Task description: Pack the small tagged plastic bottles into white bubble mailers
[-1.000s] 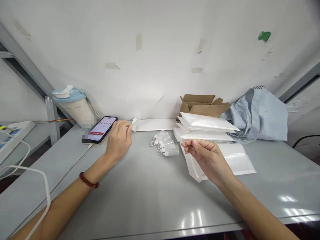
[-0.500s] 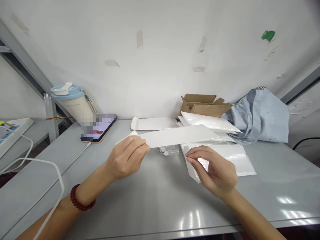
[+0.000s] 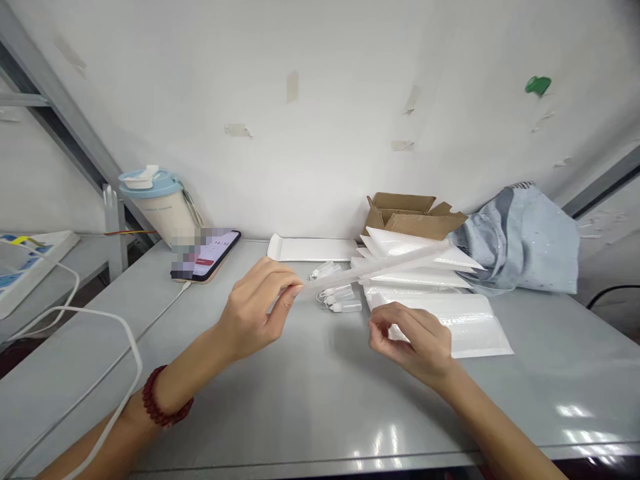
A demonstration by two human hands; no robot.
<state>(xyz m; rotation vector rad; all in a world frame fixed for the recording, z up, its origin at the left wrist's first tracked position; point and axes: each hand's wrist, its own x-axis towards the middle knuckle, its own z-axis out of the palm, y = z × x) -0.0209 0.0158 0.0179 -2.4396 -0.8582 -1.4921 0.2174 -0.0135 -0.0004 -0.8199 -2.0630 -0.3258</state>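
Observation:
Between thumb and fingers, my left hand [image 3: 263,300] pinches the end of a thin whitish strip [image 3: 370,267], which stretches right over the table, blurred and almost edge-on. My right hand [image 3: 410,337] is closed in a pinch in front of a white padded envelope [image 3: 475,323]; what its fingertips hold, if anything, is too small to tell. Several more white envelopes [image 3: 425,248] lie piled behind the strip. Small clear bottles [image 3: 347,306] with white caps lie between the hands, a little farther back. A flat white envelope [image 3: 315,249] rests near the wall.
An open cardboard box [image 3: 415,217] stands behind the envelopes, with light blue fabric [image 3: 530,240] to its right. At the left are a cup with a blue lid [image 3: 160,207], a phone [image 3: 213,257] on a white cable and a power strip [image 3: 35,267].
The strip has turned from broad face to nearly edge-on, its far end now farther right. My right hand has moved slightly down and left. More small bottles show, and the camera view has shifted.

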